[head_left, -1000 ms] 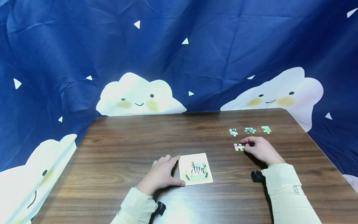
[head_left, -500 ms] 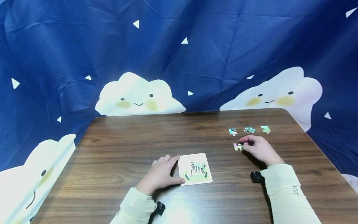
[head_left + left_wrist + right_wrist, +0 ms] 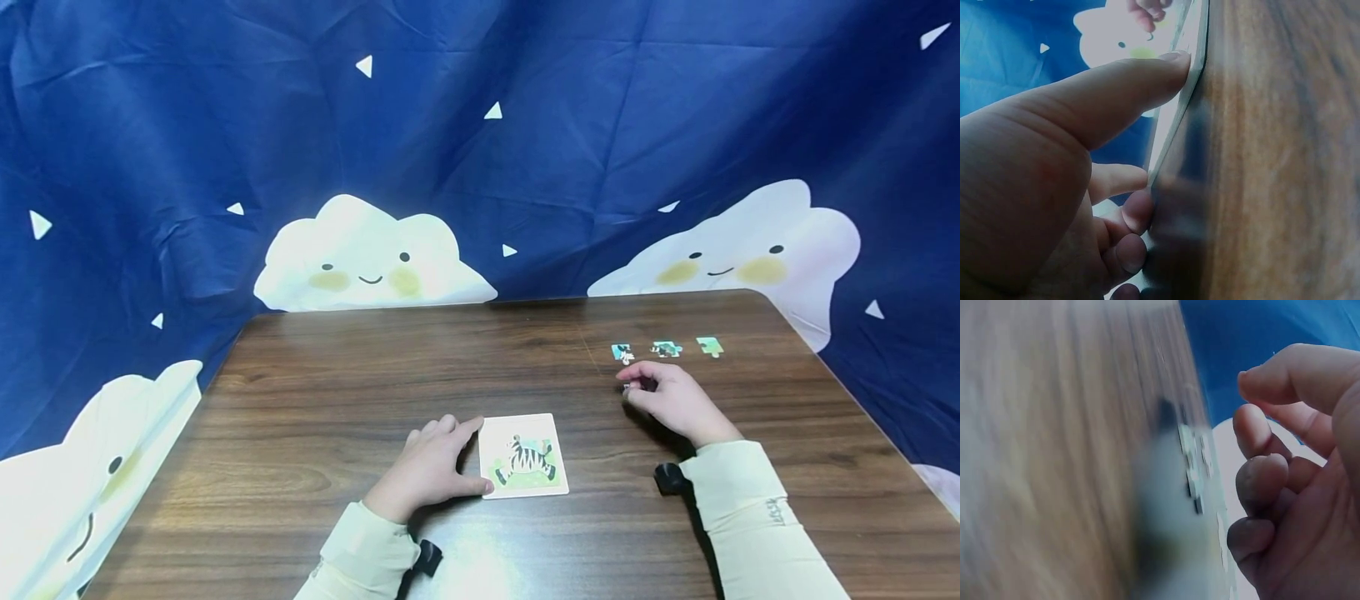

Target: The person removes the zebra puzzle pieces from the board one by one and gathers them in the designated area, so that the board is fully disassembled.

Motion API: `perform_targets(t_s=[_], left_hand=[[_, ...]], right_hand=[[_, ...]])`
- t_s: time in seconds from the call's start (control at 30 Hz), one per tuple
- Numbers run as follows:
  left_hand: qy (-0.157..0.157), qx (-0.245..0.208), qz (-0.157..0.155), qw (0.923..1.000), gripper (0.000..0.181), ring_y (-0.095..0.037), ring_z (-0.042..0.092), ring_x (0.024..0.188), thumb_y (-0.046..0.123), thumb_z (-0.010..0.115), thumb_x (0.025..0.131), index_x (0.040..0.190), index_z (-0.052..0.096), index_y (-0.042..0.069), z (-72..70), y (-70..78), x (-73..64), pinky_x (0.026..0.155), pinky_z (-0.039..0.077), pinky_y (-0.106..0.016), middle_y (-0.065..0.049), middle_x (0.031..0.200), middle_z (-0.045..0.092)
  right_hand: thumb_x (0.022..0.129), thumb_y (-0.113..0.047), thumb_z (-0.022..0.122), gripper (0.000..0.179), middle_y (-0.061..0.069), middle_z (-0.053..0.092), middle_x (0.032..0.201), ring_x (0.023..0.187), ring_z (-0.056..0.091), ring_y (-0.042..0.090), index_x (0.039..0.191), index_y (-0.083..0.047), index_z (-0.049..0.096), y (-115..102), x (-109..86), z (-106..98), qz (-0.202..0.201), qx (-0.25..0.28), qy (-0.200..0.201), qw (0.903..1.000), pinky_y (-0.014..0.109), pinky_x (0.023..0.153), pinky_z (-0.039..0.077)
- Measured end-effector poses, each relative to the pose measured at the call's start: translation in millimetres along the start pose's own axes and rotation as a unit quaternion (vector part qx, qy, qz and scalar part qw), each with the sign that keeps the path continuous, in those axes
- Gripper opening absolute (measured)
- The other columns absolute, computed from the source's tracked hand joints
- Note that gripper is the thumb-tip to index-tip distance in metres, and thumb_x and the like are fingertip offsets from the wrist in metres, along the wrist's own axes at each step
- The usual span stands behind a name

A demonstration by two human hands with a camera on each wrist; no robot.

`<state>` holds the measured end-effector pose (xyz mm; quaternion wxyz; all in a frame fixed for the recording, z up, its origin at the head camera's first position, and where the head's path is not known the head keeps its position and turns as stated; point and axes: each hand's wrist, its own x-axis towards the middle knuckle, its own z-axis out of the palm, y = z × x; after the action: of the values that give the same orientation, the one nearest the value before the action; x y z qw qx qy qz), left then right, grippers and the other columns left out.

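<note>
A square white-rimmed zebra puzzle board (image 3: 553, 425) lies flat on the brown table (image 3: 337, 367). My left hand (image 3: 431, 471) spans its left side, thumb on the near corner and index finger at the far one. In the left wrist view, the thumb (image 3: 1147, 78) lies along the board's edge (image 3: 1175, 119). My right hand (image 3: 675, 400) pinches a puzzle piece (image 3: 627, 387) between thumb and index finger. Only a small pale bit of that piece shows; the fingers cover the rest. In the right wrist view, the other fingers (image 3: 1262, 481) are curled.
Beyond my right hand lie a zebra-patterned piece (image 3: 622, 354), a dark-and-teal piece (image 3: 666, 349) and a green piece (image 3: 709, 347) in a row. A blue curtain (image 3: 420, 125) with clouds hangs behind the table's far edge.
My right hand has shifted left, over the pink-and-green puzzle piece, which is now almost wholly hidden by the fingers. My left hand and the zebra board have stayed in place.
</note>
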<state>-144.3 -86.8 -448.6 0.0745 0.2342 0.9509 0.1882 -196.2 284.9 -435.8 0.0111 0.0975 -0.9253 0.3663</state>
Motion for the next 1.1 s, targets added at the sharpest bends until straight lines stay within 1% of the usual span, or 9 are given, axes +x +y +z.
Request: perform_targets(t_s=[0.13, 0.3, 0.53, 0.7, 0.9, 1.1], left_hand=[[0.001, 0.0, -0.002, 1.0, 0.094, -0.015, 0.041, 0.083, 0.058, 0.08, 0.072, 0.149, 0.049, 0.015, 1.1, -0.8, 0.3, 0.074, 0.032, -0.033, 0.004, 0.096, 0.049], [0.0, 0.001, -0.006, 1.0, 0.093, -0.014, 0.041, 0.083, 0.059, 0.08, 0.072, 0.149, 0.049, 0.016, 1.9, -0.9, 0.4, 0.074, 0.032, -0.033, 0.004, 0.097, 0.049], [0.004, 0.002, -0.003, 1.0, 0.093, -0.015, 0.041, 0.082, 0.06, 0.08, 0.071, 0.148, 0.05, 0.017, 2.2, -0.2, 0.5, 0.074, 0.032, -0.034, 0.004, 0.097, 0.049], [0.005, 0.008, -0.008, 0.9999, 0.094, -0.015, 0.041, 0.083, 0.061, 0.08, 0.07, 0.148, 0.051, 0.018, 3.3, 0.0, 1.4, 0.074, 0.032, -0.034, 0.004, 0.098, 0.049], [0.006, 0.013, -0.014, 0.9998, 0.093, -0.015, 0.044, 0.085, 0.062, 0.08, 0.07, 0.148, 0.051, 0.019, 4.5, 0.3, 2.7, 0.074, 0.033, -0.034, 0.003, 0.101, 0.052], [0.004, 0.012, -0.018, 0.9998, 0.094, -0.015, 0.044, 0.085, 0.063, 0.079, 0.07, 0.148, 0.051, 0.019, 3.7, 0.6, 2.9, 0.074, 0.033, -0.034, 0.003, 0.101, 0.051]], right_hand=[[0.087, -0.007, 0.063, 0.023, 0.003, 0.066, 0.095, 0.085, 0.054, 0.019, 0.108, -0.006, 0.072, -7.4, 1.3, 7.2, -0.008, -0.002, -0.008, 0.9999, 0.033, 0.078, 0.043], [0.085, -0.006, 0.065, 0.021, -0.001, 0.062, 0.086, 0.081, 0.054, 0.017, 0.105, -0.006, 0.072, -17.3, 1.3, 19.6, -0.026, 0.01, -0.016, 0.9995, 0.03, 0.076, 0.044], [0.087, -0.013, 0.069, 0.018, -0.005, 0.061, 0.086, 0.083, 0.055, 0.013, 0.104, -0.009, 0.073, -41.9, -2.2, 36.0, -0.056, 0.013, -0.037, 0.9977, 0.032, 0.078, 0.045], [0.087, -0.012, 0.07, 0.017, -0.006, 0.06, 0.086, 0.082, 0.055, 0.013, 0.104, -0.008, 0.072, -56.9, -5.0, 46.9, -0.075, 0.021, -0.056, 0.9954, 0.03, 0.077, 0.045], [0.087, -0.012, 0.071, 0.015, -0.006, 0.058, 0.086, 0.078, 0.053, 0.011, 0.102, -0.009, 0.072, -67.4, -6.3, 60.2, -0.08, 0.027, -0.081, 0.9931, 0.027, 0.071, 0.044], [0.085, -0.013, 0.073, 0.017, -0.007, 0.058, 0.084, 0.075, 0.052, 0.007, 0.102, -0.009, 0.073, -75.3, -7.4, 71.6, -0.102, 0.02, -0.098, 0.9898, 0.026, 0.07, 0.044]])
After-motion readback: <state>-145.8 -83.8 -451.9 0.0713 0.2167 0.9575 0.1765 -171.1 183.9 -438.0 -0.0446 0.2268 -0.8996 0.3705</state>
